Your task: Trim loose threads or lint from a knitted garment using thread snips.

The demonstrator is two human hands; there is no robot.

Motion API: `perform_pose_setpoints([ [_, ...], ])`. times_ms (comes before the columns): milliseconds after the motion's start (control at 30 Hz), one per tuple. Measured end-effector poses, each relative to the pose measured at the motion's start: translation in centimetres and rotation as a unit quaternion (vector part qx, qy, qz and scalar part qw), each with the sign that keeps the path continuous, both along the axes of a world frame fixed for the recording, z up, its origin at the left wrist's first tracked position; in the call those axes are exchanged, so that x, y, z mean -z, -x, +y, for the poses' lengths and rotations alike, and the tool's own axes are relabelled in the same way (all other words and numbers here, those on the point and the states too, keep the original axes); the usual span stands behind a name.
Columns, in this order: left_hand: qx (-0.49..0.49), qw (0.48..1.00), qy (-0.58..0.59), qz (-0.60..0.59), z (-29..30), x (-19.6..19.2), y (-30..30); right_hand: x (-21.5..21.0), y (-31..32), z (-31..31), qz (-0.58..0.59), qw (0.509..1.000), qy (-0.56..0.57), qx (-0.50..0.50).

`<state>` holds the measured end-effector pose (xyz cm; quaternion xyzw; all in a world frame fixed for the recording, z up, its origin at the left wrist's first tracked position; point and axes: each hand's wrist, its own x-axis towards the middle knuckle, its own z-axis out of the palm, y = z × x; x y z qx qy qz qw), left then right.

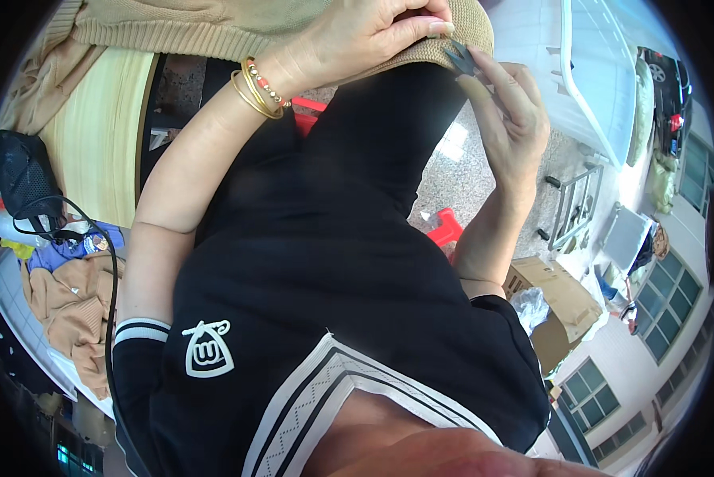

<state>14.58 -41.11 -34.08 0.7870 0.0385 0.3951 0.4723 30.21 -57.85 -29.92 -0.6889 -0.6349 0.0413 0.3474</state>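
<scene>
A tan knitted garment [202, 24] lies across the wooden tabletop and over my lap at the top of the head view. My left hand [392, 36], with bracelets on its wrist, pinches the garment's edge between thumb and fingers. Close beside that pinch, my right hand [512, 103] holds a small pair of dark thread snips [460, 59]. The two pointed blades are apart and aim at the knit edge near my left thumb. Whether they touch a thread is too small to tell.
A pale wooden tabletop [94, 135] is at the left, with a black mesh-covered object [24, 171] by its edge. More tan knitwear [74, 306] is heaped below it. To the right are a translucent plastic bin [568, 71], a metal frame on wheels [575, 207] and a cardboard box [560, 294].
</scene>
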Motion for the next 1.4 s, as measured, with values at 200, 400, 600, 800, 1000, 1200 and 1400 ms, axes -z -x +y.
perform_pose_setpoints([
  [200,-0.016,0.999,0.007,-0.032,-0.6,0.6,-0.5,-2.1,-1.0,0.6,-0.037,0.997,0.073,-0.015],
  [400,-0.054,0.997,-0.052,-0.015,-0.5,0.7,0.0,-3.2,-1.8,2.1,-0.059,0.990,0.109,-0.066],
  [600,-0.063,0.997,-0.045,0.005,-0.7,0.4,0.0,-4.3,-1.8,3.1,-0.055,0.983,0.153,-0.091],
  [800,-0.038,0.998,0.016,-0.054,-0.5,1.1,-0.2,-4.6,-2.4,3.9,-0.056,0.973,0.173,-0.142],
  [1000,-0.078,0.996,-0.047,0.004,-0.7,0.7,0.0,-4.5,-2.6,4.1,-0.043,0.969,0.176,-0.166],
  [1200,-0.051,0.996,-0.074,-0.004,-2.0,1.4,1.7,-2.8,-4.2,0.9,0.093,0.989,0.077,-0.086],
  [1400,-0.039,0.989,-0.076,0.122,-1.8,1.6,3.6,1.4,-6.2,-2.7,0.243,0.968,-0.021,0.063],
])
